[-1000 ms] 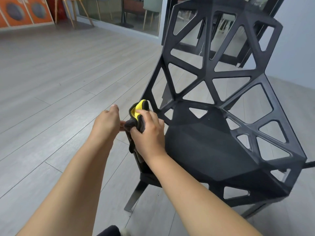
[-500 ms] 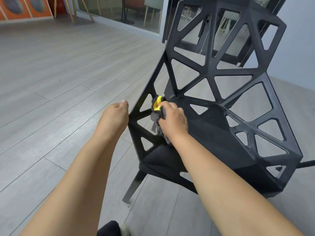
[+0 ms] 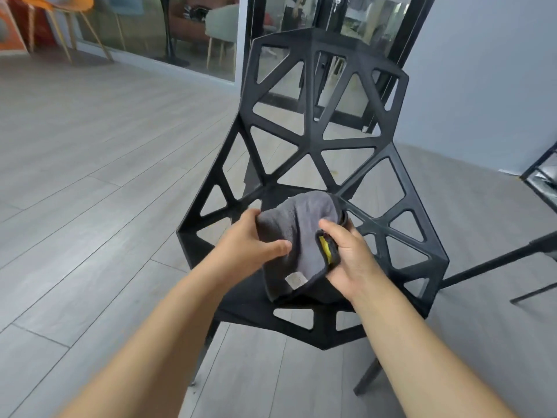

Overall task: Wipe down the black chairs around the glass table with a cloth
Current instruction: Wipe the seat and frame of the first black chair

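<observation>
Now both of my hands are on the grey cloth [image 3: 297,233], which I hold up just above the seat of the black chair [image 3: 327,147], in front of its open, triangle-cut backrest. My left hand [image 3: 256,241] grips the cloth's left side: the thumb lies across the front of the fabric and the fingers are tucked behind it, out of sight. My right hand [image 3: 351,262] grips the right edge, fingers curled round a fold where the yellow inner side [image 3: 325,248] shows. A small pale label [image 3: 295,279] sits near the cloth's lower edge, which hangs down toward the seat; whether it touches I cannot tell. The chair stands on a grey plank floor [image 3: 90,191], with glass panels [image 3: 156,31] behind it and an orange chair [image 3: 67,4] far off at the upper left. A thin black frame [image 3: 539,164] stands at the right edge.
</observation>
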